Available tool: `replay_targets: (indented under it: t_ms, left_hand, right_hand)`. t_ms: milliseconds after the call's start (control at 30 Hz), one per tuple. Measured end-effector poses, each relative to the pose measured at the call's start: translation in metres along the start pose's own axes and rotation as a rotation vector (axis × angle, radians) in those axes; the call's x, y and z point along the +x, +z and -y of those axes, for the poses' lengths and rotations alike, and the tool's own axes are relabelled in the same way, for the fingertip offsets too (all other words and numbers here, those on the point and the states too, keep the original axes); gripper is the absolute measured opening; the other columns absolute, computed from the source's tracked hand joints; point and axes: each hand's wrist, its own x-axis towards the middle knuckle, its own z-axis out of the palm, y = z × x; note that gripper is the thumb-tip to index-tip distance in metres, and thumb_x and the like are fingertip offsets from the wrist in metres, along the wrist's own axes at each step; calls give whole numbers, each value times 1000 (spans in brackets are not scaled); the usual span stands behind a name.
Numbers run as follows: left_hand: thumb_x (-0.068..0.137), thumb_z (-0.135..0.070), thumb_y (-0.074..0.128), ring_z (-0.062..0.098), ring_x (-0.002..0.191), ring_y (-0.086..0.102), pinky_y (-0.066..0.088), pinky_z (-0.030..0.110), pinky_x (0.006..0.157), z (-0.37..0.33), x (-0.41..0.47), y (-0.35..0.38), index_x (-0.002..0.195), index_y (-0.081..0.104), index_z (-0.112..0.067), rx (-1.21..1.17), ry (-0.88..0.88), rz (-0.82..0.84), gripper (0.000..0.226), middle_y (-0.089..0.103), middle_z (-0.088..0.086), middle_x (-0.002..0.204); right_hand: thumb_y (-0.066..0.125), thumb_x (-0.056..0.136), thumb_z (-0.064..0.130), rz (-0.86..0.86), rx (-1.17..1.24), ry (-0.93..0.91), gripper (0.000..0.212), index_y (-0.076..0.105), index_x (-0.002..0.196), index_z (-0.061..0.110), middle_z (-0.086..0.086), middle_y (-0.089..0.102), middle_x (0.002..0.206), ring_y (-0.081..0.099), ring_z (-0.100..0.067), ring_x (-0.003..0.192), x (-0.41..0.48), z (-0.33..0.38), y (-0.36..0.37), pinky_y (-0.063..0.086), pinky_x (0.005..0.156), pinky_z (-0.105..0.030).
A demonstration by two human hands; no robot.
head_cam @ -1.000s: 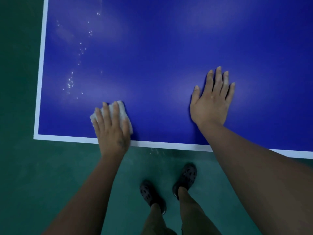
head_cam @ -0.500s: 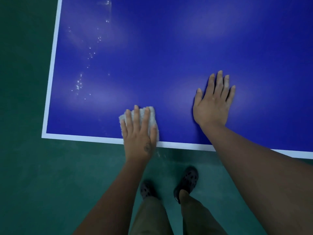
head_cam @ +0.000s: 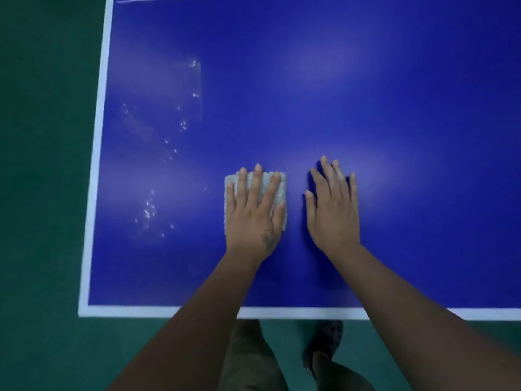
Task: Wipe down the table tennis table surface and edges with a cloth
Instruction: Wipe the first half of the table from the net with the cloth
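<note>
"Wiping the top or the edges at this point?"

"The top. My left hand (head_cam: pixel 252 213) lies flat on the cloth (head_cam: pixel 280 190), fingers (head_cam: pixel 255 182) straight and spread, pressing it onto the blue desk (head_cam: pixel 366 94). Nothing is curled round it. The cloth is a folded whitish pad, well in from the left edge and some way in from the near edge."

"And the other hand?"

"My right hand (head_cam: pixel 334 213) rests palm down on bare desk just beside the cloth, with straight fingers, holding nothing. I judge it's only bracing me as I lean in."

"How much is left?"

"Plenty, I'd say. A scatter of droplets (head_cam: pixel 149 210) glints between the cloth and the left edge, trailing toward the far side. The white border (head_cam: pixel 141 311) along the near and left edges hasn't had its turn, as far as I can tell."

"So what next?"

"Slide the cloth sideways toward the left edge, through those droplets, palm flat so the pad doesn't roll up under my fingers. For the near-left corner I'd have to curl my fingers over the cloth and run it along the rim."
</note>
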Motion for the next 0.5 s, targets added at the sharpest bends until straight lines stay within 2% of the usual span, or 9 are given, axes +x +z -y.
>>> replay_targets:
  t_ms: [167, 267, 400, 500]
  left_hand:
    - [115, -52, 19, 31, 168, -4, 0, 55, 134, 42, 129, -17, 173, 13, -34, -47, 30, 20, 61, 5, 3, 182]
    - [115, -53, 14, 31, 168, -7, -1, 55, 134, 69, 201, -26, 173, 9, -34, -33, 68, 22, 62, 1, 2, 182]
    - [114, -54, 12, 31, 167, -9, -2, 55, 134, 92, 275, -36, 173, 7, -34, -42, 104, 34, 63, -2, 2, 182]
    - [113, -54, 14, 31, 168, -7, -3, 55, 133, 96, 309, -40, 173, 9, -34, -49, 123, 35, 63, 0, 2, 182]
  right_hand:
    - [43, 115, 24, -78, -6, 71, 46, 49, 158, 8, -8, 30, 176, 23, -29, 165, 88, 43, 19, 12, 136, -53]
    - [43, 115, 21, -98, -7, 117, 45, 49, 158, 7, -9, 30, 176, 22, -30, 165, 143, 67, 29, 9, 136, -51]
    - [36, 117, 26, -57, -56, 149, 52, 38, 166, 11, -5, 21, 179, 15, -27, 167, 206, 91, 43, 7, 136, -49]
    - [28, 116, 32, -90, -116, 191, 56, 34, 169, 17, -1, 20, 180, 13, -23, 168, 219, 94, 51, 9, 136, -49]
